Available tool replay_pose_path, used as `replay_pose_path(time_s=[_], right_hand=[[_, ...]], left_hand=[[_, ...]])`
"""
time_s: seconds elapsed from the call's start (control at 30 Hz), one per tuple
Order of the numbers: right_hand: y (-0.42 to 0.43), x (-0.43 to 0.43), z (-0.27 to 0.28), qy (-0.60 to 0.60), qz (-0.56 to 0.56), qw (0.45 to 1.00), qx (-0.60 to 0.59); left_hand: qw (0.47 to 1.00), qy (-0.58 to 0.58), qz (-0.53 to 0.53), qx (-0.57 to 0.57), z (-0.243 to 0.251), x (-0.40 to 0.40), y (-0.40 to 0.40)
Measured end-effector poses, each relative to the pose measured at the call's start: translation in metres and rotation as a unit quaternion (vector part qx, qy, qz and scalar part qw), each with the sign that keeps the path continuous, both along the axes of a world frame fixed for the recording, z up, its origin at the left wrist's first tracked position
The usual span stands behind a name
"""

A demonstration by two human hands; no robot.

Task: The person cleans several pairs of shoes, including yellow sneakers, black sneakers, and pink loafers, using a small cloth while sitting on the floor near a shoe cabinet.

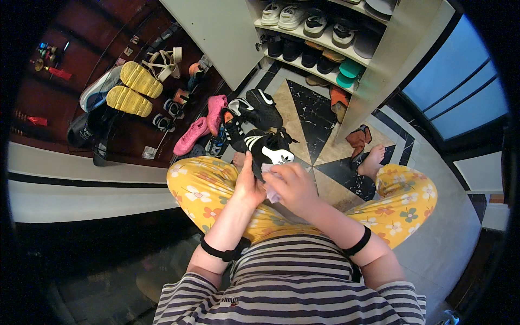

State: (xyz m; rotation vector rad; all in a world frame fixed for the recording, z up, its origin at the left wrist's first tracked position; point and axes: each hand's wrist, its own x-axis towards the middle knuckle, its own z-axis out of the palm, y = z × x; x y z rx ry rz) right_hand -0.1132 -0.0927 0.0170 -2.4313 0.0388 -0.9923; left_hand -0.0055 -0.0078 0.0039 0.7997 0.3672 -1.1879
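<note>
My left hand (pixel 248 185) holds a black Adidas sneaker (pixel 256 160) with white stripes and a white tongue, above my crossed legs. In my right hand (pixel 290 185) is a crumpled pale lilac cloth (pixel 273 195), pressed against the near part of the shoe. The fingers partly hide the cloth and the shoe's near end. Just beyond the held shoe lie a black sneaker with an orange patch (pixel 233 130), a black Nike sneaker (pixel 264 109) and a pair of pink sneakers (pixel 193 136).
A shoe cabinet (pixel 325 38) with open doors stands ahead, its shelves holding several shoes. At the left, yellow-soled shoes (pixel 130 101) and strappy sandals (pixel 164 67) rest on a dark red surface. A brown shoe (pixel 358 142) lies on the patterned floor near my right foot.
</note>
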Motion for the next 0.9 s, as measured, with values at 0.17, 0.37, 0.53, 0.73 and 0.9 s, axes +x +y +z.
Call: replay_pose_path(time_s=[0.17,0.37,0.53,0.73,0.9], right_hand=[[-0.012,-0.007,-0.013,0.017,0.034,0.999,0.024],[-0.027,-0.002,-0.025,0.040,-0.093,0.872,0.479],[-0.022,0.011,-0.015,0.062,0.033,0.670,0.739],[-0.022,0.016,-0.019,0.016,0.028,0.650,0.759],[-0.021,0.014,-0.017,0.013,0.025,0.636,0.771]], left_hand=[[0.999,0.044,0.001,0.026,-0.002,0.002,0.003],[0.908,-0.355,0.029,0.222,-0.012,-0.024,0.001],[0.571,-0.737,-0.071,0.355,-0.006,-0.025,0.006],[0.435,-0.817,-0.093,0.367,0.002,-0.028,0.005],[0.435,-0.819,-0.085,0.363,-0.011,-0.026,0.006]])
